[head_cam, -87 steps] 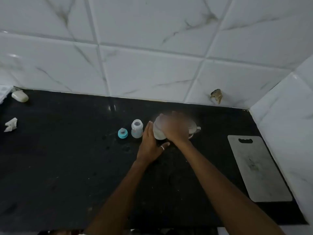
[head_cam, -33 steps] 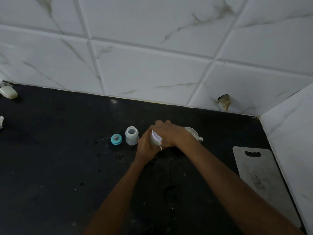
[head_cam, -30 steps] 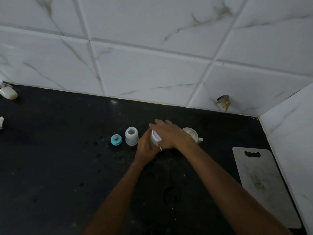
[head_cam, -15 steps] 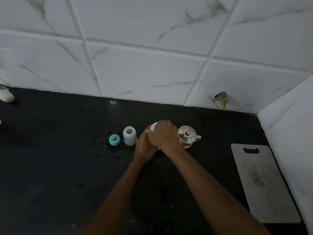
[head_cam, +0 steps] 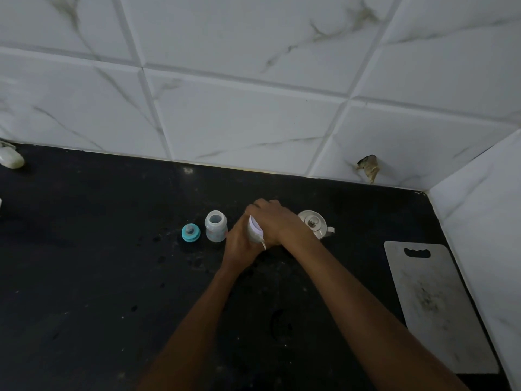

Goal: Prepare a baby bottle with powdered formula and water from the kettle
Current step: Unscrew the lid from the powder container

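A small clear baby bottle (head_cam: 216, 226) stands open and upright on the black counter (head_cam: 93, 263). Its teal cap with the teat (head_cam: 191, 233) lies just left of it. Right of the bottle, both hands meet on a white formula container (head_cam: 254, 232). My left hand (head_cam: 239, 244) wraps its side from below, and my right hand (head_cam: 277, 222) covers its top, where a white lid edge shows. Behind my right hand stands a small steel kettle (head_cam: 315, 225) with a knobbed lid and a spout to the right.
A grey cutting board (head_cam: 434, 303) lies along the counter's right side by the tiled side wall. A white object (head_cam: 11, 160) sits at the far left by the back wall. Dark spots and stains mark the counter around the bottle.
Both hands have stayed on the formula container. My right hand has shifted left over its top, uncovering the kettle behind it. The white lid edge now shows tilted.
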